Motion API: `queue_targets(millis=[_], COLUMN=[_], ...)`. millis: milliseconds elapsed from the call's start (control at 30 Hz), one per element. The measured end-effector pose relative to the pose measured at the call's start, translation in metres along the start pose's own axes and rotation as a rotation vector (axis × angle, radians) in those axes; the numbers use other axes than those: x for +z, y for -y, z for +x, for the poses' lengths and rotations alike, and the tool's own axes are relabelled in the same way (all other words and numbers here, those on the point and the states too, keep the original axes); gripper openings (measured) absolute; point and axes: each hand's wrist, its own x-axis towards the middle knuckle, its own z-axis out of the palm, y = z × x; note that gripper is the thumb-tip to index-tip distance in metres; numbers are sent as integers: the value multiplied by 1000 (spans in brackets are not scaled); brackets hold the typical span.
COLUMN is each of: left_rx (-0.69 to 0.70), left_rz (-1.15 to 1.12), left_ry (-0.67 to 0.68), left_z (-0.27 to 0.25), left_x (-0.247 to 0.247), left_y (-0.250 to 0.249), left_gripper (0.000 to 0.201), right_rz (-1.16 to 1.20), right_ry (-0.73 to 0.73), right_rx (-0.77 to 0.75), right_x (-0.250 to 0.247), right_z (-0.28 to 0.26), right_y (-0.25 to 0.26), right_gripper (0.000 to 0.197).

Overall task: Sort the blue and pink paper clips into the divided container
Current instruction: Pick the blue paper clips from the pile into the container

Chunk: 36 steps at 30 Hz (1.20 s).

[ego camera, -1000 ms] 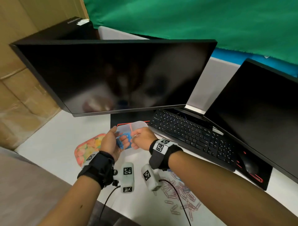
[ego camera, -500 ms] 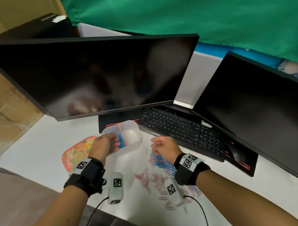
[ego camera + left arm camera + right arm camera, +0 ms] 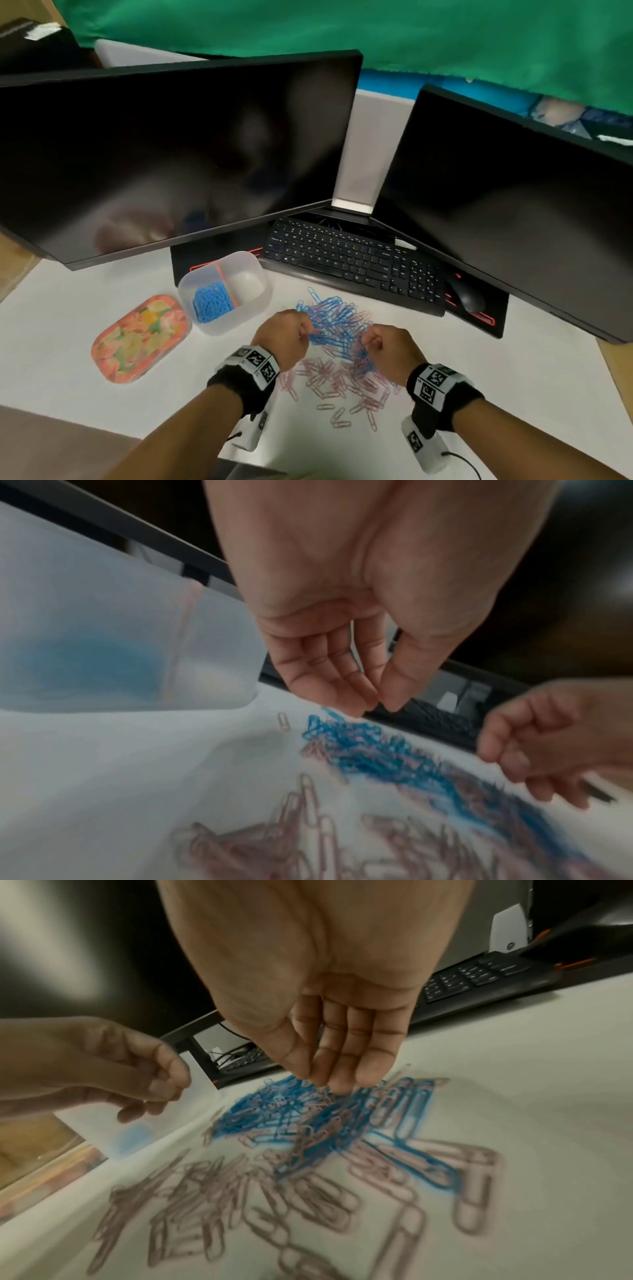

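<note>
A clear divided container (image 3: 219, 327) stands on the white desk. Its left compartment holds blue paper clips (image 3: 212, 303); the right compartment (image 3: 245, 286) looks empty. A mixed pile of blue and pink clips (image 3: 339, 325) lies right of it, with loose pink clips (image 3: 329, 380) nearer me. My left hand (image 3: 306, 334) is at the pile's left edge, thumb and fingertips nearly meeting, and nothing shows between them in the left wrist view (image 3: 378, 706). My right hand (image 3: 368, 342) is at the pile's right side, its straight fingers reaching down onto the clips (image 3: 318, 1081).
A floral tray (image 3: 140, 337) lies left of the container. A black keyboard (image 3: 349, 263) and a mouse (image 3: 467, 296) sit behind the pile, under two dark monitors (image 3: 171, 154), (image 3: 513, 205). The desk's front edge runs just below my wrists.
My left hand has come away from the container's blue compartment and moved right to the pile. My right hand has dropped lower onto the pile. The blue clips held earlier are gone from my hands.
</note>
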Motion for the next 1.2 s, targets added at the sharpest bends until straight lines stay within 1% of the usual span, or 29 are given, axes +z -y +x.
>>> queue_targets(millis=[167,233,333,500,700,767,867,1033,1100,1200], left_rx=[32,26,-2,-32,-48,-46,-64,-115,-118,-116], left_rz=[235,285,284,185,167,192,234,246,260,252], left_ry=[116,125,106,73,33,46,63,53,58,53], left_z=[14,14,12,7,4,6,9,9,8,6], left_x=[15,19,21,20,21,23,26,28,28,27], left_y=[0,3,8,15,18,13,6,6,6,8], left_gripper=[33,29,16,15,9,13,17,10,10,9], right_rz=[2,19,28,26,-43,-112,-227,-403,-468,-444], right_ry=[2,9,14,33,60,51,47,68,72,75], right_rx=[-27,-42,-58,-83,-113,-153,-259,-512,-538,-501], right_x=[7,10,12,15,18,20,24,40,44,44], right_z=[-2,-1,1,6,10,10,10,15,18,23], right_y=[-6,-5,-3,1,10,15,23,31,32,33], right_gripper=[25,26,22,19,19,20,27,38,35,30])
